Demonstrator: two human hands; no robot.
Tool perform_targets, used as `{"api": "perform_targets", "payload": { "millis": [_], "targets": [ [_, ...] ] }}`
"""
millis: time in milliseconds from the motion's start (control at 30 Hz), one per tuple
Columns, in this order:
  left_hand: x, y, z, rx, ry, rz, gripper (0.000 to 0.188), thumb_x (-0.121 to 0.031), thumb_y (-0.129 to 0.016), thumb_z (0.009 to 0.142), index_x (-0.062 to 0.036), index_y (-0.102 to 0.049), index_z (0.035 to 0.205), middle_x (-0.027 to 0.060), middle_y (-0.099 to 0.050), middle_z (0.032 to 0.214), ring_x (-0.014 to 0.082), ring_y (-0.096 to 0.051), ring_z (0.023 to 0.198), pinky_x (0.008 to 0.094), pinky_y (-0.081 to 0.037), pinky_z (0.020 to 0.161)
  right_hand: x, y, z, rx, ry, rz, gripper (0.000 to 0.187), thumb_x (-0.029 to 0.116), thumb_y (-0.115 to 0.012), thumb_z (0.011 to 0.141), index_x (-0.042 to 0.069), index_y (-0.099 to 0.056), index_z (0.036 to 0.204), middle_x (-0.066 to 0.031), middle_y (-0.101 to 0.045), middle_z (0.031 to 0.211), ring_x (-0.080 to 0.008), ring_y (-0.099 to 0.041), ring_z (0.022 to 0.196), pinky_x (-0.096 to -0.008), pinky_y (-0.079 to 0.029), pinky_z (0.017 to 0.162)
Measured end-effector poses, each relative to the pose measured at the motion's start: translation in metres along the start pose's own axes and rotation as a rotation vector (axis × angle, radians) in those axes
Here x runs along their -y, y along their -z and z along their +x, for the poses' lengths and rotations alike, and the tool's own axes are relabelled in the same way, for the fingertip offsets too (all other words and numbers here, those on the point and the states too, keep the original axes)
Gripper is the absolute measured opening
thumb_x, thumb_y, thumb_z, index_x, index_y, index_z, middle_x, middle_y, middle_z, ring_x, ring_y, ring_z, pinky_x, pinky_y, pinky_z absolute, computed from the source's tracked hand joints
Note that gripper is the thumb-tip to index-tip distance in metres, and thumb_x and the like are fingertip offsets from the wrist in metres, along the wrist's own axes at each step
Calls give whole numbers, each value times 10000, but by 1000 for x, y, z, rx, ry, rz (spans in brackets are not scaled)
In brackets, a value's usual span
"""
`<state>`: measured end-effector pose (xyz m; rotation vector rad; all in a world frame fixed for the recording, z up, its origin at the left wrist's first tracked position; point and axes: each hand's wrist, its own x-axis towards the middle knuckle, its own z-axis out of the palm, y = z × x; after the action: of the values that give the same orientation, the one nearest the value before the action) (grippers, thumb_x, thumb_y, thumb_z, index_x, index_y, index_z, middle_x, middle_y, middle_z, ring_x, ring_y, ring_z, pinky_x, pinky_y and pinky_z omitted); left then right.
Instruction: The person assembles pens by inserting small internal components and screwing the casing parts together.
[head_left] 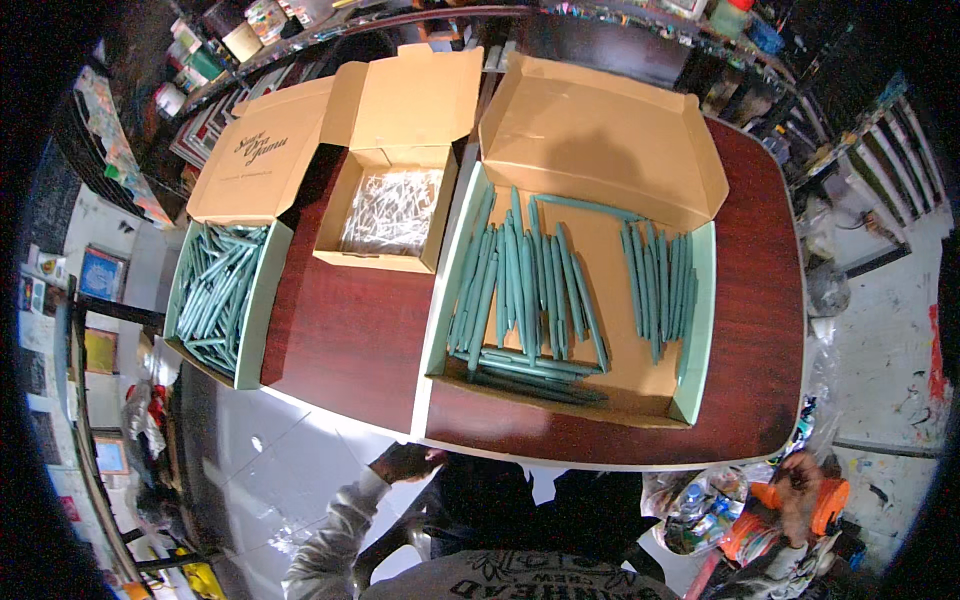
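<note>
My left hand (408, 462) is just below the table's front edge, dark and partly in shadow; its fingers do not show clearly. My right hand (797, 488) is low at the right, off the table, over orange round objects (750, 538); motion blur smears its fingers. On the table, the large open cardboard box (655, 395) holds teal pen-like sticks (517, 270) in rough rows. A small brown box (375, 261) contains thin white sticks (392, 210). Farther left, a narrow mint-sided box (262, 300) is filled with more teal sticks (215, 290).
The boxes stand on a dark red-brown table (345, 330) with a pale rim. A clear bag of mixed items (700, 510) lies beside the orange objects. Jars (240, 42) and paint-stained shelves line the back. A pale slatted rack (905, 150) is at the far right.
</note>
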<state>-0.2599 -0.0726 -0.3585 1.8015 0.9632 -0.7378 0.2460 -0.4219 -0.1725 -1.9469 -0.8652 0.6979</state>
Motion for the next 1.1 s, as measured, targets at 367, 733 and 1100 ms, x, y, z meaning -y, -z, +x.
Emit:
{"api": "perform_targets", "payload": {
  "millis": [367, 733, 1100],
  "targets": [
    [-135, 122, -122, -202, -902, -374, 293, -92, -635, 911, -77, -640, 1204, 59, -704, 1014, 100, -636, 917, 292, -514, 804, -162, 26, -122, -373, -502, 156, 95, 152, -537, 929, 68, -494, 915, 20, -477, 810, -80, -455, 714, -233, -389, 642],
    [-64, 141, -70, -1275, -733, -476, 238, -152, -583, 960, 4, -655, 1124, 87, -705, 992, 112, -625, 881, 244, -491, 794, -9, -75, -9, -459, 10, -281, 309, 275, -487, 976, 59, -587, 1173, -88, -669, 955, -233, -609, 881, -373, -440, 863],
    [-63, 122, -67, -1409, -684, -493, 169, -144, -629, 904, -63, -709, 1029, 55, -734, 898, 188, -644, 870, 305, -488, 800, 1, -139, 76, -481, 523, -668, 270, 121, -637, 874, 161, -700, 1133, -114, -599, 1186, -289, -531, 1134, -395, -393, 1007]
  ]
}}
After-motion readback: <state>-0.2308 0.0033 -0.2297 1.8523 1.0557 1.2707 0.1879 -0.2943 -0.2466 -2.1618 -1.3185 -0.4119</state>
